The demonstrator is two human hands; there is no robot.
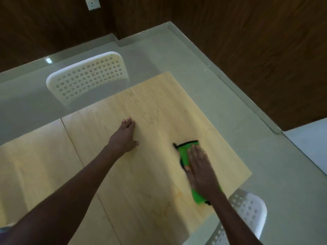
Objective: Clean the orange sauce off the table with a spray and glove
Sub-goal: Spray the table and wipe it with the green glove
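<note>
The desk (145, 110), pale wood-grain, fills most of the head view, set near a corner of dark panelled wall (265, 59) over grey floor (177, 55). A white perforated chair (88, 76) is pushed in at the far side; a second one (247, 207) sits at the near right corner. The left hand (123, 137) is laid flat on the bare wood, fingers straight, holding nothing, likely placed to brace the body during wiping. The right hand (201, 170) is pressed flat, fingers extended, on the green glove (185, 152), which lies spread on the desk near its right edge, used as a cloth rather than worn. A faint orange smear (178, 193) is seen just left of the glove, so the sauce appears mostly lifted. No spray is seen.
</note>
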